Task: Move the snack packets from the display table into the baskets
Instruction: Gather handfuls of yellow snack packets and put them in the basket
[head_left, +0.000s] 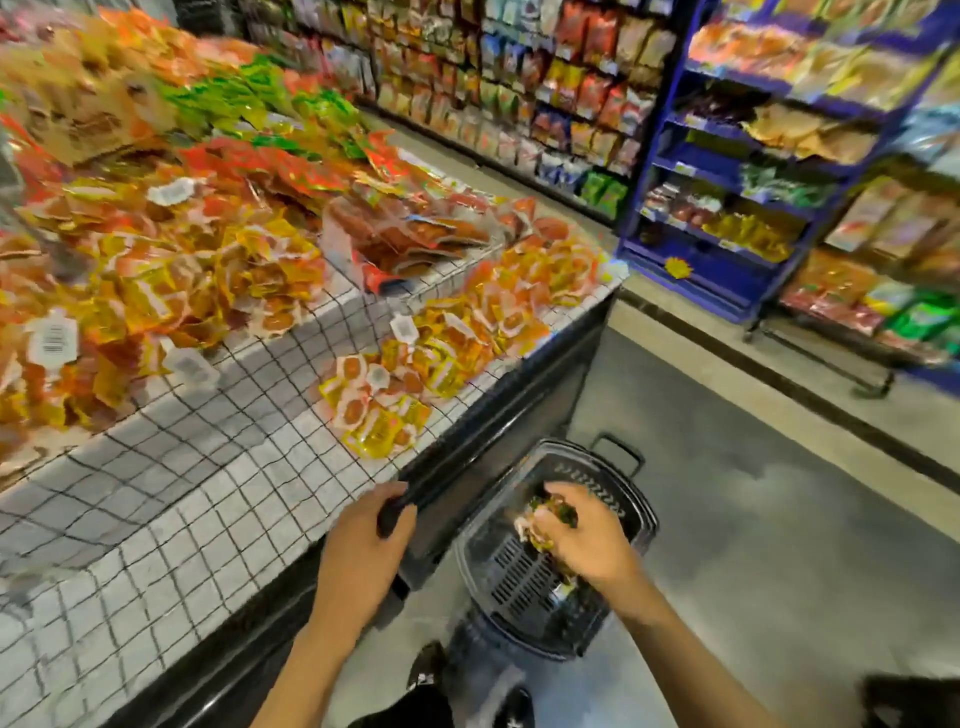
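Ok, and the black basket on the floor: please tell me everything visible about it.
The basket is black and looks like plastic, with slotted walls and a slotted bottom, and a loop handle at its far end. It stands upright on the grey floor, close beside the display table, by its dark base. The right hand holds a bunch of snack packets over its open top; whether it touches the rim is unclear. The left hand grips that table's edge, not the basket. Blur hides its contents.
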